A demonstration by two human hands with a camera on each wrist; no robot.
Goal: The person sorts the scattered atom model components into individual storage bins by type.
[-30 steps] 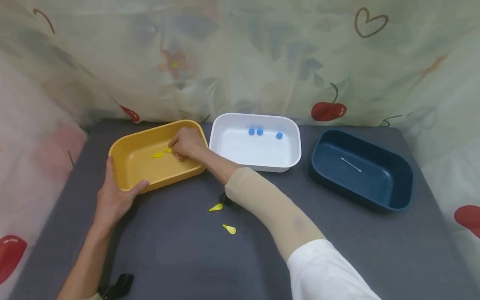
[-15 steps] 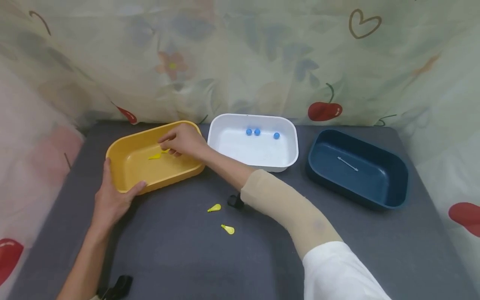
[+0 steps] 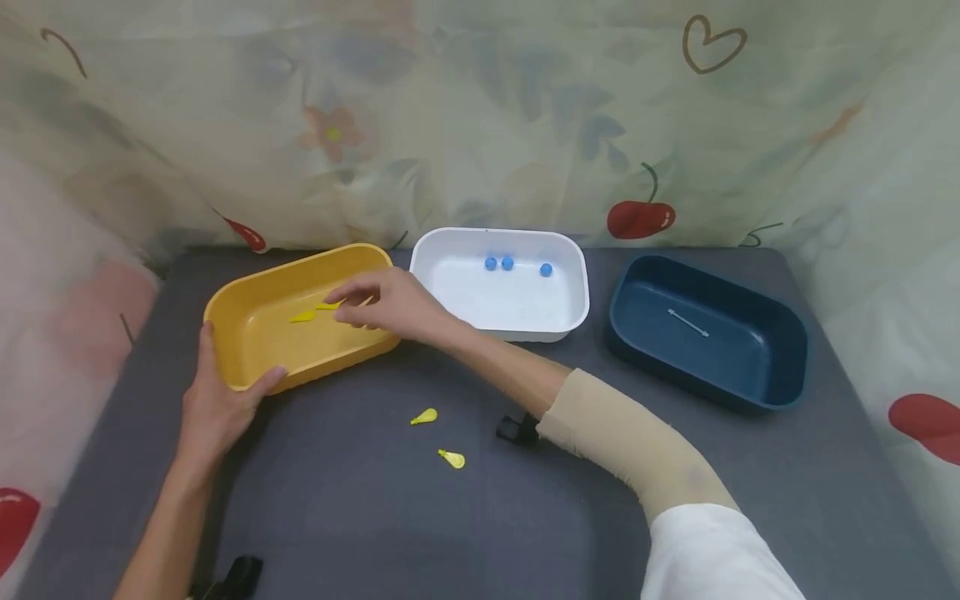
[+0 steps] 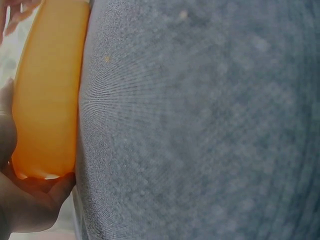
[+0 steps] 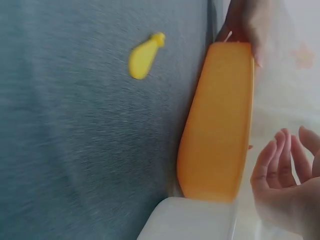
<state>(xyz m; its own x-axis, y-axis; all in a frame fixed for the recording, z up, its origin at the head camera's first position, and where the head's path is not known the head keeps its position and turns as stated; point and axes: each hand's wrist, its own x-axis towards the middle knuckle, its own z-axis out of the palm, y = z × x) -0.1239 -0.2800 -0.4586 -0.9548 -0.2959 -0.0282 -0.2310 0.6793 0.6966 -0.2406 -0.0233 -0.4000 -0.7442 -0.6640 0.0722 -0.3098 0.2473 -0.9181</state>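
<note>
My left hand (image 3: 217,408) grips the left end of a yellow plastic bin (image 3: 330,367), thumb along its front wall; in the left wrist view its fingers curl around the bin's end. Two small yellow drop-shaped pieces lie inside, one (image 3: 303,317) in full view, the other (image 3: 327,306) beside my right fingertips. My right hand (image 3: 397,307) hovers above the bin's right side, fingers loosely bent, with nothing seen between them. In the right wrist view that hand (image 5: 290,185) is apart from the bin wall. Two more such pieces, one (image 3: 424,416) behind the other (image 3: 452,458), lie on the table.
A white bin (image 3: 495,308) holding three blue balls (image 3: 507,263) stands right of the yellow one. Farther right is a dark blue bin (image 3: 750,358) with a thin grey rod (image 3: 688,322) inside. A grey cloth (image 3: 420,533) covers the table; a patterned curtain (image 3: 480,108) hangs behind.
My right hand has lifted from the yellow pieces in the bin and drawn back toward the right, its fingers loosening. The left hand keeps its grip on the bin.
</note>
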